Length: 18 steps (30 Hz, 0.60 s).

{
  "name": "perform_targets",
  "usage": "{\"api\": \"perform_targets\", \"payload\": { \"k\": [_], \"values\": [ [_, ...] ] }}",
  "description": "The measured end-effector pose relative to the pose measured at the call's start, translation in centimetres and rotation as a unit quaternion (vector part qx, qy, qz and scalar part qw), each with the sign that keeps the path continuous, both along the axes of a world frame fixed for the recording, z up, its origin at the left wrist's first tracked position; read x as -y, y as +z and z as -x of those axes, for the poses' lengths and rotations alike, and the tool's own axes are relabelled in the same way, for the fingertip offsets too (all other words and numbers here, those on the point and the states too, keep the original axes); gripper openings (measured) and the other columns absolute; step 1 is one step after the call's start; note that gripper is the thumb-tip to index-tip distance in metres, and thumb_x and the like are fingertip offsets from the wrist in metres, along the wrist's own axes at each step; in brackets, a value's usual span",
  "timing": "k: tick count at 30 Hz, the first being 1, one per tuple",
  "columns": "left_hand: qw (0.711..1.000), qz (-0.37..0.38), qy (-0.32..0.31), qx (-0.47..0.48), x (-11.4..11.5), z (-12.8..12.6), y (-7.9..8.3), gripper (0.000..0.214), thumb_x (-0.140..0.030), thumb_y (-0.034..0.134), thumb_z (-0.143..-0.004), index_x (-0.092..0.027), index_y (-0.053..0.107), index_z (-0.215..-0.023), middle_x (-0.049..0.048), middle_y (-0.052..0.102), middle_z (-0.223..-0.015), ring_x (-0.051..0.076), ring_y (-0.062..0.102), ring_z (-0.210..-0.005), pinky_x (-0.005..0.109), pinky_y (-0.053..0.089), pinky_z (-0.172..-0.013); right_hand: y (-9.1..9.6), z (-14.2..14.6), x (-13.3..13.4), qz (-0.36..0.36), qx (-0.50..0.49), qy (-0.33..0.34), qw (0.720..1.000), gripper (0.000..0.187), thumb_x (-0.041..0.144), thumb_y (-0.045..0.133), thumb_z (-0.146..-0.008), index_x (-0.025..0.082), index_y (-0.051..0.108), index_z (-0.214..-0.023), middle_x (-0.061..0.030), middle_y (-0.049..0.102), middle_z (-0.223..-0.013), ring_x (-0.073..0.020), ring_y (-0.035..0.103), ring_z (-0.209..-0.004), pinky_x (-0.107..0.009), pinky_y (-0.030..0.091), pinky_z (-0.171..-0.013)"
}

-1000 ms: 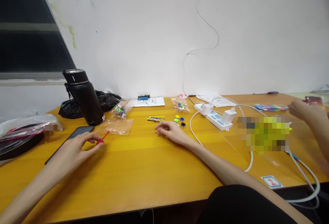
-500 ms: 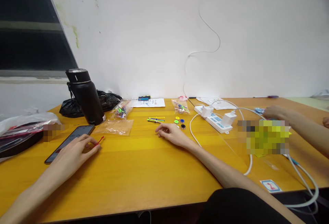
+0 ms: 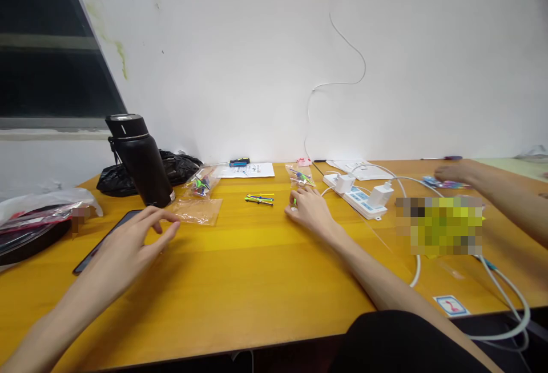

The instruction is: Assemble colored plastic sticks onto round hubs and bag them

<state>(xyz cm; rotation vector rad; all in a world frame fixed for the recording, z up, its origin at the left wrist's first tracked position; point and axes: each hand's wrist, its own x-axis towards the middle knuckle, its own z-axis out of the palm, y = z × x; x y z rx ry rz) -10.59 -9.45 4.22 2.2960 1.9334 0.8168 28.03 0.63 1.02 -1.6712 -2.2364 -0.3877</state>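
Green piece (image 3: 294, 202): it sat on the table (image 3: 257, 281) at the tips of the right hand, on its left edge; only a sliver of it showed.
Right hand (image 3: 311, 212): it lay palm-down with the fingers bent to the wood; I could not tell whether they nipped the green piece or merely rested beside it.
Left hand (image 3: 137, 241): it was low over the table with fingers loosely spread and nothing seen between them; its heel covered the near end of the phone.
Phone (image 3: 100, 244): it lay dark and flat at a slant, partly under the left hand.
Close by: a flat clear bag (image 3: 197, 211) lay just beyond the left fingertips; a bundle of coloured sticks (image 3: 260, 198) lay between the two hands, further back; a small bag of coloured bits (image 3: 301, 176) sat just beyond the right hand.
Left side: a black bottle (image 3: 139, 159) stood upright behind the phone; a black plastic sack (image 3: 180, 164) slumped behind it by the wall.
Back edge: a sheet of paper (image 3: 245, 169) lay there with a blue-handled screwdriver (image 3: 238, 162) at its far edge.
Right side: a white power strip (image 3: 357, 197) carried two plugged chargers; a white cable (image 3: 417, 270) looped from it towards the table's front.
Co-worker: another person's hand (image 3: 449, 173) reached in from the right and rested on a striped packet (image 3: 445, 184), well apart from my view of the wearer's own hands.
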Motion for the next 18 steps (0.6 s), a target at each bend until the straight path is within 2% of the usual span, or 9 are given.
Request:
{"api": "perform_targets", "payload": {
  "k": [3,5,7,9,11,13,16,18],
  "values": [
    [0.998,0.009,-0.064,0.027,-0.1,-3.3,1.0,0.035,-0.054,0.048,-0.095,-0.026,0.067,-0.102,0.0034,0.069,-0.099,0.021,0.063,-0.078,0.032,0.046,-0.074,-0.4,0.2,0.0,0.035,0.002,-0.001,0.999,0.016,0.026,0.060,-0.083,0.015,0.070,-0.090,-0.0131,0.072,-0.094,-0.0275,0.063,-0.096,-0.034,0.042,-0.085],
    [0.991,0.022,-0.115,0.057,-0.5,-5.8,1.0,0.030,-0.047,0.048,-0.097,-0.025,0.067,-0.102,0.0034,0.069,-0.101,0.021,0.063,-0.083,0.031,0.046,-0.076,-0.6,0.3,0.0,0.061,-0.011,-0.003,0.998,0.014,0.022,0.060,-0.081,0.014,0.070,-0.088,-0.0129,0.071,-0.094,-0.0248,0.064,-0.087,-0.032,0.042,-0.075],
    [0.982,0.048,-0.162,0.082,-1.2,-8.4,0.2,0.028,-0.041,0.047,-0.097,-0.022,0.067,-0.098,0.0042,0.069,-0.096,0.021,0.062,-0.082,0.032,0.046,-0.077,-0.7,0.4,0.0,0.071,-0.035,0.010,0.997,0.010,0.019,0.060,-0.080,0.015,0.068,-0.085,-0.0123,0.070,-0.092,-0.0227,0.063,-0.081,-0.030,0.041,-0.070],
    [0.967,0.081,-0.207,0.123,-2.3,-10.7,-1.1,0.023,-0.036,0.049,-0.095,-0.022,0.067,-0.097,0.0044,0.067,-0.095,0.020,0.061,-0.080,0.033,0.046,-0.078,-0.7,0.7,0.0,0.062,-0.080,0.052,0.993,0.009,0.018,0.060,-0.081,0.016,0.067,-0.085,-0.0107,0.069,-0.092,-0.0210,0.063,-0.078,-0.029,0.042,-0.069],
    [0.947,0.111,-0.239,0.186,-3.7,-12.5,-2.8,0.020,-0.035,0.052,-0.093,-0.021,0.064,-0.101,0.0057,0.066,-0.098,0.020,0.061,-0.082,0.034,0.047,-0.078,-0.7,1.2,0.1,0.058,-0.151,0.132,0.978,0.011,0.017,0.060,-0.084,0.018,0.066,-0.093,-0.0084,0.068,-0.096,-0.0193,0.063,-0.081,-0.028,0.046,-0.073],
    [0.921,0.152,-0.249,0.257,-5.2,-13.7,-4.3,0.025,-0.038,0.057,-0.091,-0.021,0.059,-0.109,0.0067,0.066,-0.102,0.020,0.062,-0.086,0.035,0.048,-0.081,-0.7,2.0,0.3,0.068,-0.221,0.226,0.946,0.015,0.017,0.060,-0.087,0.019,0.065,-0.101,-0.0069,0.068,-0.101,-0.0181,0.064,-0.086,-0.029,0.049,-0.079],
    [0.861,0.220,-0.260,0.377,-7.0,-14.4,-5.9,0.037,-0.043,0.063,-0.090,-0.021,0.051,-0.116,0.0108,0.065,-0.118,0.021,0.066,-0.098,0.038,0.049,-0.092,-0.9,3.1,0.8,0.093,-0.274,0.321,0.902,0.017,0.020,0.063,-0.090,0.020,0.065,-0.107,-0.0069,0.067,-0.105,-0.0179,0.065,-0.093,-0.032,0.052,-0.086],
    [0.817,0.251,-0.285,0.435,-7.7,-14.4,-6.4,0.040,-0.046,0.066,-0.089,-0.021,0.050,-0.116,0.0108,0.068,-0.117,0.021,0.067,-0.102,0.039,0.047,-0.098,-1.0,3.5,1.1,0.106,-0.280,0.354,0.886,0.018,0.024,0.064,-0.092,0.021,0.068,-0.109,-0.0074,0.066,-0.109,-0.0182,0.065,-0.096,-0.033,0.052,-0.090]
  ]
}}
